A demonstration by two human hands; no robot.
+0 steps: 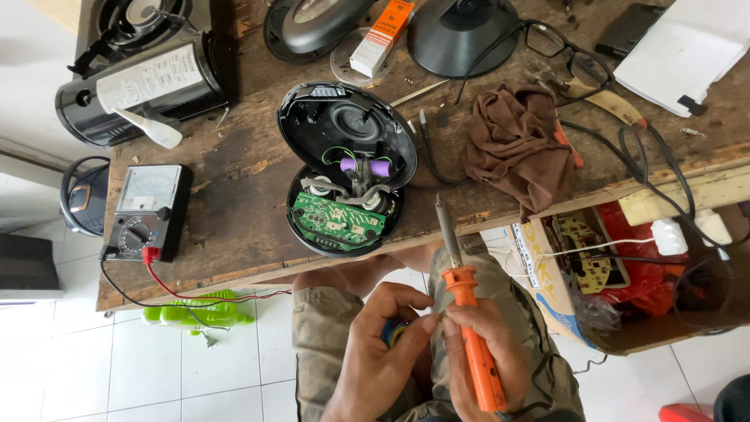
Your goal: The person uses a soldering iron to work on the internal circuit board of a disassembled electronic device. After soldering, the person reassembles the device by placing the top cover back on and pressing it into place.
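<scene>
My right hand [484, 344] grips an orange-handled soldering iron [467, 312], its metal tip pointing up toward the table edge. My left hand [383, 344] is curled around a small blue and yellow item [393, 332], mostly hidden by the fingers, with fingertips touching the right hand. Both hands hover above my lap, below the wooden table [234, 211]. On the table just above them lies an opened black oval device [348, 168] showing a green circuit board [338, 221], purple battery cells [366, 166] and wires.
An analog multimeter [147, 211] with red and black leads sits at the left, a black cylinder [144, 90] behind it. A brown cloth [519, 144], glasses [566, 51], a white paper stack [687, 47] and cables lie to the right. A cardboard box [601, 273] of parts stands below.
</scene>
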